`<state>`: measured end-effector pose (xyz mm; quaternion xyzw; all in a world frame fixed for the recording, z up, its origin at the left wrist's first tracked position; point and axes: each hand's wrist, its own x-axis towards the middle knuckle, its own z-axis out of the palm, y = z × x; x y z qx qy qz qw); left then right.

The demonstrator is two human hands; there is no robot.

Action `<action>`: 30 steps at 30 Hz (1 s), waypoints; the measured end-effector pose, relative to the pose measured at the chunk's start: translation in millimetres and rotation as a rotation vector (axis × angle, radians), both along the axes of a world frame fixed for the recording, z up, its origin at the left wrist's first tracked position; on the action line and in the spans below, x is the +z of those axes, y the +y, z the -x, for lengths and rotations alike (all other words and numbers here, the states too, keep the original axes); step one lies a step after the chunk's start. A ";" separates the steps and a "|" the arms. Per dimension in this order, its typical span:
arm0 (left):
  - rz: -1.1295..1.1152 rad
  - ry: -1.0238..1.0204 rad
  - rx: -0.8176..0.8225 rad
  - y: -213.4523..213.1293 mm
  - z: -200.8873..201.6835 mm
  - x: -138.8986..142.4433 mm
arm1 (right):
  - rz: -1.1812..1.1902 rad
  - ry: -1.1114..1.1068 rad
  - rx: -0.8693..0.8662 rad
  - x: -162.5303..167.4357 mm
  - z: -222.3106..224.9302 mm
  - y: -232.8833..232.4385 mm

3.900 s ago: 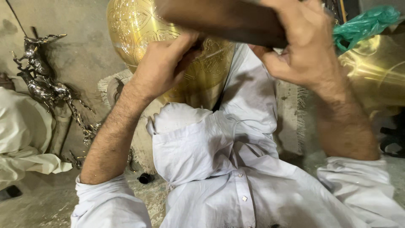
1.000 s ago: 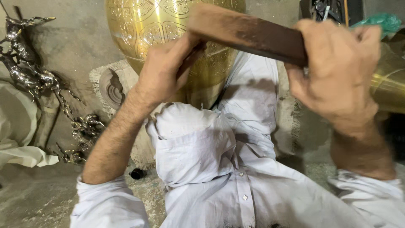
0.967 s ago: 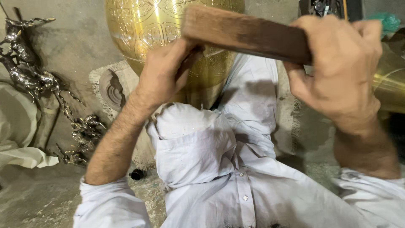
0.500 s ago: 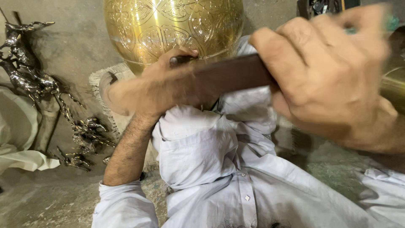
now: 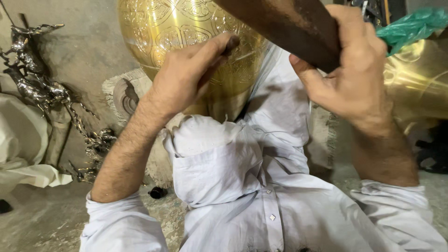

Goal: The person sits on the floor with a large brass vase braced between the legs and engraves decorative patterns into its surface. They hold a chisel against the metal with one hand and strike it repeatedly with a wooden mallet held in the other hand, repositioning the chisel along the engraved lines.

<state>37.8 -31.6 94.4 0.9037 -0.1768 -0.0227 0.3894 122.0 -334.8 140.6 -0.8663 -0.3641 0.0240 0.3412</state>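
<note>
A large golden brass vessel (image 5: 177, 32) with engraved patterns rests against my knees, which are wrapped in white cloth (image 5: 219, 158). My left hand (image 5: 186, 74) presses a small dark chisel (image 5: 229, 44) against the vessel's engraved surface. My right hand (image 5: 350, 70) grips a thick brown wooden mallet (image 5: 289, 28), raised above and to the right of the chisel. The mallet's far end runs out of the top of the frame.
Silvery metal deer figures (image 5: 37, 79) lean against the wall at left, beside white cloth (image 5: 18, 154). Another shiny brass piece (image 5: 415, 88) and a green plastic bag (image 5: 410, 23) are at right. A small dark object (image 5: 157, 192) lies on the dusty floor.
The mallet came down onto the chisel half a second ago and has since lifted up and to the right. My left hand has kept the chisel on the vessel.
</note>
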 end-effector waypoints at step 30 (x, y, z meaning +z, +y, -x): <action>-0.614 0.283 -0.657 -30.3 -89.6 24.3 | -0.509 0.625 -0.591 -103.5 131.4 28.0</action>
